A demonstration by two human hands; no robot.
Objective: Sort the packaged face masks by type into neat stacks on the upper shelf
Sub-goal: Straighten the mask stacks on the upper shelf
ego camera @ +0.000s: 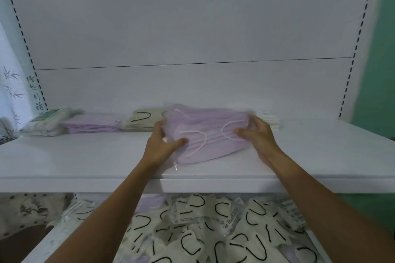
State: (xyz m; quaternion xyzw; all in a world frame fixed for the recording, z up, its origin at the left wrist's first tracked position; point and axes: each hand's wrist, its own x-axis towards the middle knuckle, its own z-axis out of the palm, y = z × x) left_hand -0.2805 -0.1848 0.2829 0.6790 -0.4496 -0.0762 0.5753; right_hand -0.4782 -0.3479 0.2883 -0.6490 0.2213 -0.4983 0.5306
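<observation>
The upper shelf (85,156) has bare room at 3 o'clock and along its front lip. Below it, at 6 o'clock, lies a loose heap of cream masks (213,230). In the centre is the lilac mask bundle (213,134) in clear wrap, at shelf level. Motion blur hides whether it rests there. A lilac stack (92,123) sits at 9 o'clock, with a cream stack (143,120) between. The left hand (162,145) and right hand (258,134) each have a grip wrapped around one end of the bundle. I'd carry it over the cream stack, square it onto the lilac one and keep it back from the lip.
</observation>
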